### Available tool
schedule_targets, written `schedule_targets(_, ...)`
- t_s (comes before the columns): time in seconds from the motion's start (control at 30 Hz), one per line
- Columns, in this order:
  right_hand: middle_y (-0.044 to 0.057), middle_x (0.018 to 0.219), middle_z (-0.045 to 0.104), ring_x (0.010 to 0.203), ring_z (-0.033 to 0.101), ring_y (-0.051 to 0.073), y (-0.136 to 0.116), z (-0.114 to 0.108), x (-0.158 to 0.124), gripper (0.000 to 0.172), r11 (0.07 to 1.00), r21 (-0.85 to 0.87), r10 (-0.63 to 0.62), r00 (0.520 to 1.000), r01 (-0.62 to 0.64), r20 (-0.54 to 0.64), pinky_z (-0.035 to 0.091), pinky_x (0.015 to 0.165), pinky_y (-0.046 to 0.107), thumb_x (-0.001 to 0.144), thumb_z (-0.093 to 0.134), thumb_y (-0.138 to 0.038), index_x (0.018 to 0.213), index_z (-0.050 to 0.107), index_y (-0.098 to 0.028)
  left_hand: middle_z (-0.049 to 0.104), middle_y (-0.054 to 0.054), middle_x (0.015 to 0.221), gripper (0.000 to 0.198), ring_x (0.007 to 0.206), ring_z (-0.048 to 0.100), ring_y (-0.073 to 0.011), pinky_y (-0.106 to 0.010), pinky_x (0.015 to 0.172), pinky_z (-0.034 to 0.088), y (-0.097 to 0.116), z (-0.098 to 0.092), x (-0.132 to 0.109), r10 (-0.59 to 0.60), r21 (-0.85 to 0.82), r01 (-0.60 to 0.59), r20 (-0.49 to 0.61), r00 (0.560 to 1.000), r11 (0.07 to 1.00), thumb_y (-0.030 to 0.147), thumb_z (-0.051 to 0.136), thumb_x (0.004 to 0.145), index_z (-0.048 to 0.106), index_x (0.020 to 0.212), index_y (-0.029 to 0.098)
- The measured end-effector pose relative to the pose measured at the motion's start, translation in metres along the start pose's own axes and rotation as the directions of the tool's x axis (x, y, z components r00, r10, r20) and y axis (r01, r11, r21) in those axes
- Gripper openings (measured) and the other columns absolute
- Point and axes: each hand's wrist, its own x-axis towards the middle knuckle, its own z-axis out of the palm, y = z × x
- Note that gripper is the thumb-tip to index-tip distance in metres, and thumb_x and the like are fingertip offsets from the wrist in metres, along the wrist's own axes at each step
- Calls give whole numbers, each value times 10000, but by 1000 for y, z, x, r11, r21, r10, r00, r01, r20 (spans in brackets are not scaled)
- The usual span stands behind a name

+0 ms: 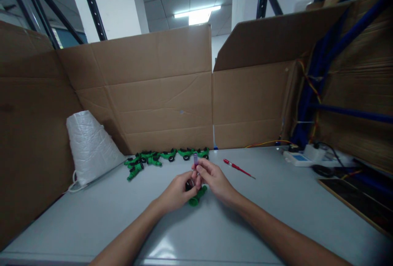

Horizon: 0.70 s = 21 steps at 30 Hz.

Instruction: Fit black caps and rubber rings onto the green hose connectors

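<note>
Just above the table, my left hand (176,192) is closed around a black part of a green toy vehicle (198,197). Green pieces of that toy show below the fingertips, one with a round open end. My right hand (216,178) pinches a small screwdriver with a see-through purple handle (195,159), held upright. Its lower end is hidden among the fingers, so I cannot tell whether it touches the toy. The fingertips of both hands meet over the toy.
A row of several green toy vehicles (168,155) stands along the back. On the right lies a red screwdriver (238,168). A silvery white bag (92,151) leans at the left. A power strip (302,158) with cables sits far right. Cardboard walls (159,98) enclose the grey table (92,225).
</note>
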Motion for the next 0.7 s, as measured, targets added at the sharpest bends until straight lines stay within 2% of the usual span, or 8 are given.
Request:
schedule_targets(0.13, -11, 802, 681, 553, 602, 116, 2, 0, 1, 462, 1000, -19, -10, 1000, 9, -25, 509, 556, 258, 918, 690, -656, 933, 542, -219, 591, 2, 838, 130, 727, 503, -130, -230, 723, 418, 1, 0, -1, -15, -4, 15, 7, 1000, 1000, 289, 600, 975, 583, 917, 173)
schedule_targets(0.47, -31, 762, 686, 546, 604, 124, 0, 1, -1, 475, 1000, 20, -7, 999, 8, -36, 476, 530, 246, 876, 769, -600, 901, 454, -244, 621, -18, 854, 143, 757, 531, -140, -230, 729, 434, 4, -1, 0, -21, -14, 21, 3, 1000, 1000, 301, 606, 979, 609, 938, 165)
schedule_targets(0.7, -34, 744, 680, 525, 600, 122, -3, 3, -1, 457, 1000, 24, 1, 999, 0, -51, 487, 522, 245, 890, 746, -611, 989, 505, -236, 618, -20, 848, 184, 739, 521, -138, -231, 718, 428, 1, -1, -1, -32, -5, 32, 5, 999, 999, 339, 611, 983, 612, 944, 159)
